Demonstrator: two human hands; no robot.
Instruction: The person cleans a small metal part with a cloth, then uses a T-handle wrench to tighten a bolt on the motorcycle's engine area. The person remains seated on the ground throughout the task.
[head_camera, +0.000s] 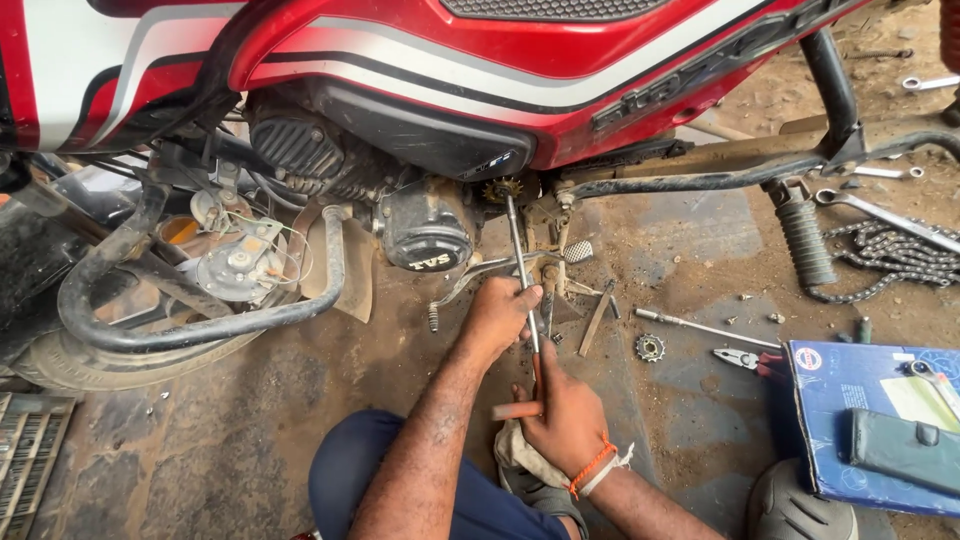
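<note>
Apparently both hands, left (497, 318) and right (563, 408), clenched around one long driver (522, 270); two sprockets (650, 347), one chain (890, 255).

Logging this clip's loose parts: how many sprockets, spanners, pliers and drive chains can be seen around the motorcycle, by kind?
Toothed metal sprockets: 2, one on the engine shaft, one loose on the ground
Silver steel spanners: 3
Red-handled pliers: 1
Grey metal drive chain: 1
Total: 7
</note>
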